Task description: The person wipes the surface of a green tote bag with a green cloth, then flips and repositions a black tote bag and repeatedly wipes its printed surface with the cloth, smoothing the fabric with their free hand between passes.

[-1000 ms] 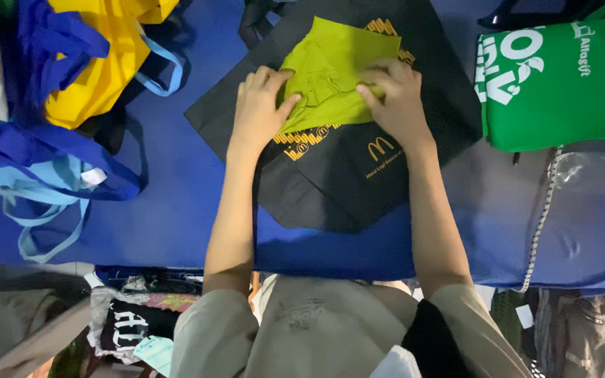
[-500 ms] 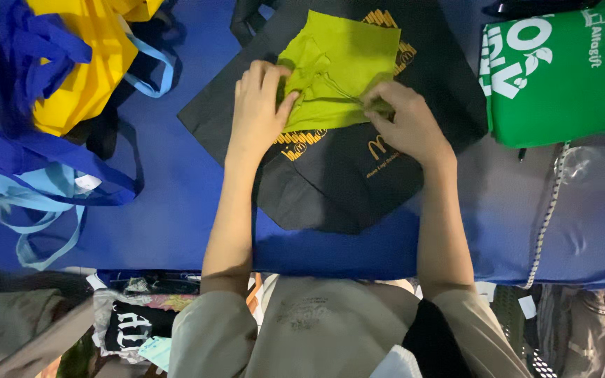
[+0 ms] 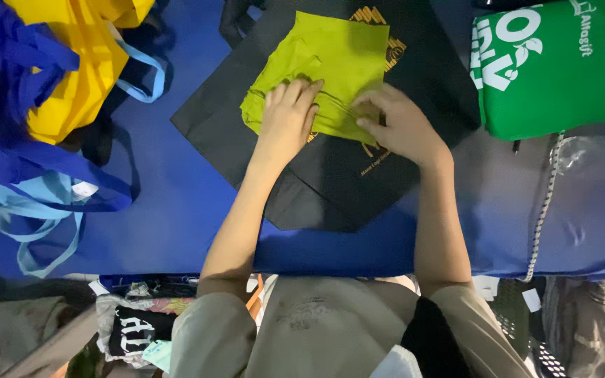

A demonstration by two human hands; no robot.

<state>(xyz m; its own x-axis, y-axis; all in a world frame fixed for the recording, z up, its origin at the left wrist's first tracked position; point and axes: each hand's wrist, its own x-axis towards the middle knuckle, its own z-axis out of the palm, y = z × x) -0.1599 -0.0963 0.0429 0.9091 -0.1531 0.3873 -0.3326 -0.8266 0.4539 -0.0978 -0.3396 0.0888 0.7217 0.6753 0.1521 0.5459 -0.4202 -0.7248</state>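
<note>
Left hand [image 3: 287, 117] flat, fingers spread, pinning lime-green fabric bag [image 3: 323, 66] on black bag [image 3: 330, 175]; right hand [image 3: 395, 124] at 3 o'clock pinching its edge, steadying the fold.

Lime-green cloth bag on a black bag

The lime-green fabric bag [image 3: 330, 66] lies flat and slightly creased, tilted, atop the black gold-printed bag [image 3: 330, 175] spread diagonally on the blue worktop.
</note>
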